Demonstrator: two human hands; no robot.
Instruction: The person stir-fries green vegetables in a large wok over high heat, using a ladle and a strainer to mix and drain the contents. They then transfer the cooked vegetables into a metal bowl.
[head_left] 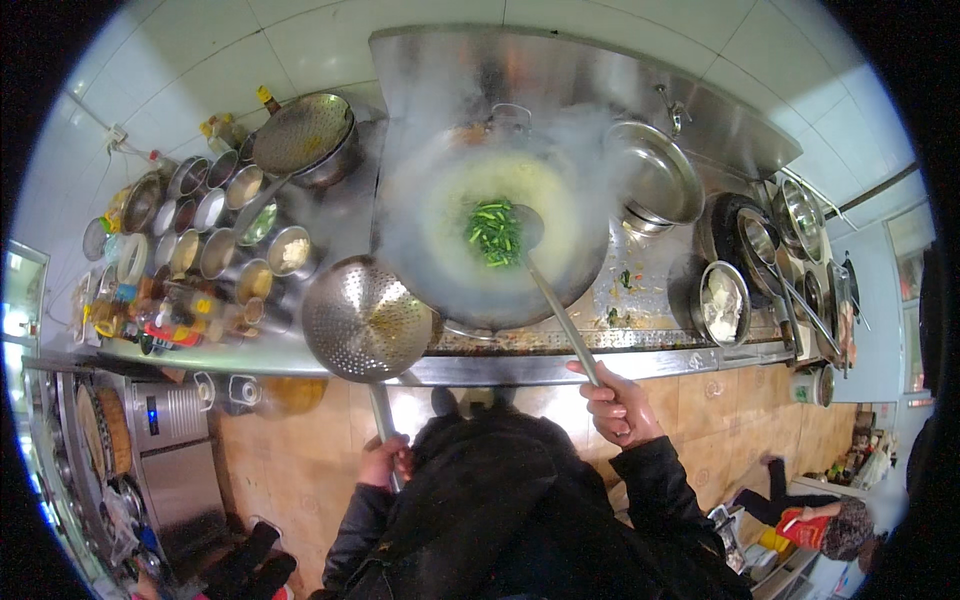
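Note:
My right hand [622, 408] is wrapped round the handle of a long metal ladle [560, 312], whose dark bowl end dips into a big wok [580, 285]. Chopped green vegetables [494, 234] lie in pale, steaming liquid in the wok, beside the ladle's bowl. In my left hand [385, 460] is the handle of a wide perforated skimmer [368, 318]. The skimmer's round head is left of the wok, over the counter's front edge, and no food shows on it. Steam blurs the wok's far rim.
Several small seasoning bowls [217, 252] crowd the left counter, near a strainer on a pot [305, 138]. Right of the wok are a large steel basin [655, 175] and a bowl of white stuff [722, 303]. Another person [825, 528] is behind at lower right; another's dark-clad legs show at lower left.

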